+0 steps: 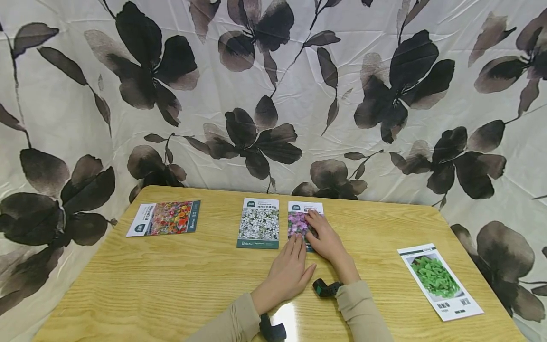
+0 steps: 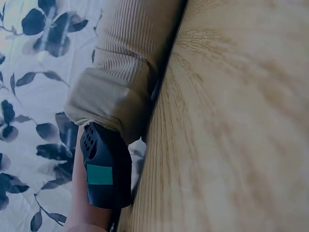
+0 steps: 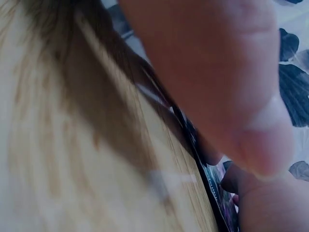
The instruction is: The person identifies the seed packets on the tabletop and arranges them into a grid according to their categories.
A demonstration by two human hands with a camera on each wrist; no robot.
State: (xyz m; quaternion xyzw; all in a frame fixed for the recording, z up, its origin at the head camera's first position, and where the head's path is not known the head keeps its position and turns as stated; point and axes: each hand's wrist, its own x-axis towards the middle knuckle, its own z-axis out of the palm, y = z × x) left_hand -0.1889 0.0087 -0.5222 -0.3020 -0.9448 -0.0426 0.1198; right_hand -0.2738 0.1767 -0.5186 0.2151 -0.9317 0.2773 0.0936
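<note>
A: Where is the purple flower packet [image 1: 295, 219]?

B: Flat on the wood table [image 1: 179, 285], close to the far edge. Its long side runs from near to far.

A: Which hand is nearer?

B: Both touch it. The right hand [image 1: 328, 239] lies over its right side. The left hand [image 1: 288, 271] has its fingertips on the near end.

A: Are they grabbing it?

B: It doesn't look like it. The left fingers are straight and close together. The right ones reach out on top of it.

A: What's around it?

B: The white flower packet [image 1: 258, 224] is just to the left, with a small gap. The orange flower packet [image 1: 171, 218] lies sideways, farther left. The green leaf packet [image 1: 440, 280] is well off to the right, on a slant.

A: And behind?

B: A pale cloth [image 1: 342, 28] with dark flowers.
</note>
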